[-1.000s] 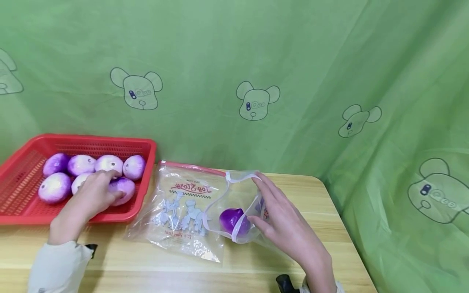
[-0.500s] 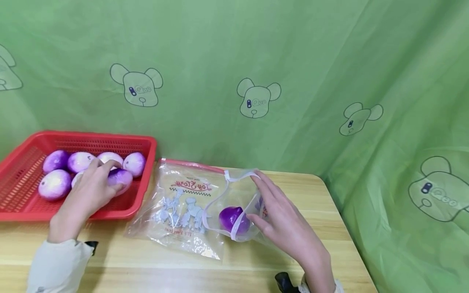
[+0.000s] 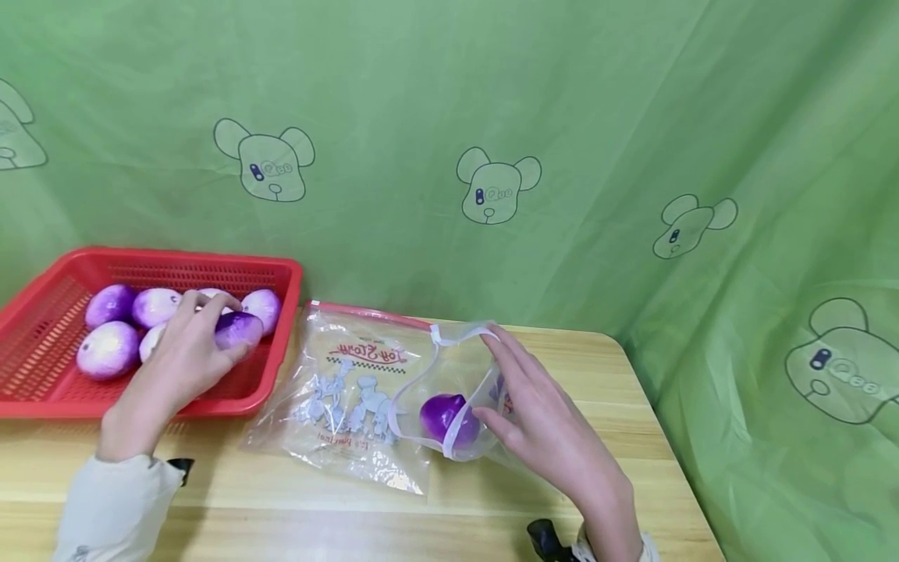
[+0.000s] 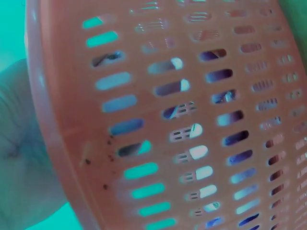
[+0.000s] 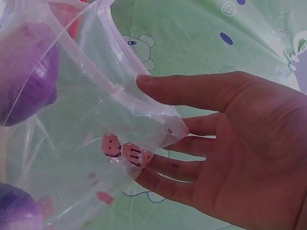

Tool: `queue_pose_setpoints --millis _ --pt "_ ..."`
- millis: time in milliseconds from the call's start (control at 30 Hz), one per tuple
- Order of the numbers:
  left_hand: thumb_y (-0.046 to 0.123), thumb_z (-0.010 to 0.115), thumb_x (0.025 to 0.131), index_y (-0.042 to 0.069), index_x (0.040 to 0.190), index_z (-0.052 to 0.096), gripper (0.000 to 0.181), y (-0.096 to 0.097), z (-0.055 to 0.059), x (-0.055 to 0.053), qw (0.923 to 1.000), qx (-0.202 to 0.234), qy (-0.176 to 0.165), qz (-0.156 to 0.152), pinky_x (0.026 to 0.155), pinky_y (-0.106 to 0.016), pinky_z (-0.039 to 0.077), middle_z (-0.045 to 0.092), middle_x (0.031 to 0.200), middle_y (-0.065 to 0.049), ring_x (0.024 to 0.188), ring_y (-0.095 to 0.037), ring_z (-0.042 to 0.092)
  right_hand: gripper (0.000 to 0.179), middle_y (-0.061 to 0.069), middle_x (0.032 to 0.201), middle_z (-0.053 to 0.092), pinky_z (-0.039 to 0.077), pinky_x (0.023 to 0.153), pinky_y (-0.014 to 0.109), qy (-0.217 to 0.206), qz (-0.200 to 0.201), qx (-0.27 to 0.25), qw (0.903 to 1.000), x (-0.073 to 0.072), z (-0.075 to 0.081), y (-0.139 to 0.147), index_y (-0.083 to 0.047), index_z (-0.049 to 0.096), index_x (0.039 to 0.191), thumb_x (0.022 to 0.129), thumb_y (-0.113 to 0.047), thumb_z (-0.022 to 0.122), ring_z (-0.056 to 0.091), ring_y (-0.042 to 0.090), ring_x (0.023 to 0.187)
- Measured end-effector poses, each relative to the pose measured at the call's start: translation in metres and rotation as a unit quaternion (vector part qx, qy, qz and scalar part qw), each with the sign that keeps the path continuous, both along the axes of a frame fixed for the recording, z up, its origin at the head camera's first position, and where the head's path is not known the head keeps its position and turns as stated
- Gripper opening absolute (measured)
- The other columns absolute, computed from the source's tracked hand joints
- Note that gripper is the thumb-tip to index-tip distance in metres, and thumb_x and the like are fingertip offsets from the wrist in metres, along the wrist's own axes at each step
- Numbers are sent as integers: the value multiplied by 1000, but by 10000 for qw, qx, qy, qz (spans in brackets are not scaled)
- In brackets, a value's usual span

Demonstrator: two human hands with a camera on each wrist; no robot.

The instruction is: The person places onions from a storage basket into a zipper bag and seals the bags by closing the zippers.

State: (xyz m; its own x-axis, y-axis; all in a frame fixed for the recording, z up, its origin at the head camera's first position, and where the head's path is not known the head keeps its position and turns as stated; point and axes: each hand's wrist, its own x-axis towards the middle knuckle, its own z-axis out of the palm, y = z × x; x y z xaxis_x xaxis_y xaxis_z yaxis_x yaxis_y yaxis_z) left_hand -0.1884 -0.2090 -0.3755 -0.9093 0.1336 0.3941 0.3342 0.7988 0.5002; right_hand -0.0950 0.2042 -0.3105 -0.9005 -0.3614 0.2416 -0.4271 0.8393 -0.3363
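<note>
The left hand (image 3: 186, 343) is over the right part of a red basket (image 3: 235, 406), and its grip is closed around a purple onion (image 3: 239, 332), with the thumb below and the fingers above; whether this onion touches the basket floor, I cannot tell. Other onions (image 3: 108, 353), purple and white, lie inside the basket to the left of this hand and behind it. The right hand (image 3: 548, 421) has its grip open: the rather straight fingers touch the mouth of a transparent bag (image 3: 460, 355), which stands open towards the basket. In this bag lies one dark purple onion (image 3: 442, 414), and the right wrist view shows a second purple piece (image 5: 18, 208) below it. Between basket and open bag, a flat printed bag (image 3: 351, 460) lies on the table (image 3: 281, 531).
</note>
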Motion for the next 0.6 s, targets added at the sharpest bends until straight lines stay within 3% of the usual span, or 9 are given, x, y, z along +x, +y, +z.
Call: queue_pose_setpoints --millis 267,600 --pt "10 82 80 -1 124 57 52 14 12 6 9986 234 474 -66 92 -63 43 49 118 -25 110 -42 49 93 7 164 19 30 116 51 2 -6 30 10000 -1 -1 0 -13 23 159 85 -19 80 26 29 148" --pt "9 85 78 0 124 58 54 47 32 23 9889 682 1048 -809 95 -51 45 56 120 -16 112 -33 54 93 7 164 18 30 115 53 -48 -3 -16 10000 0 0 0 -14 22 159 86 -19 79 26 30 148"
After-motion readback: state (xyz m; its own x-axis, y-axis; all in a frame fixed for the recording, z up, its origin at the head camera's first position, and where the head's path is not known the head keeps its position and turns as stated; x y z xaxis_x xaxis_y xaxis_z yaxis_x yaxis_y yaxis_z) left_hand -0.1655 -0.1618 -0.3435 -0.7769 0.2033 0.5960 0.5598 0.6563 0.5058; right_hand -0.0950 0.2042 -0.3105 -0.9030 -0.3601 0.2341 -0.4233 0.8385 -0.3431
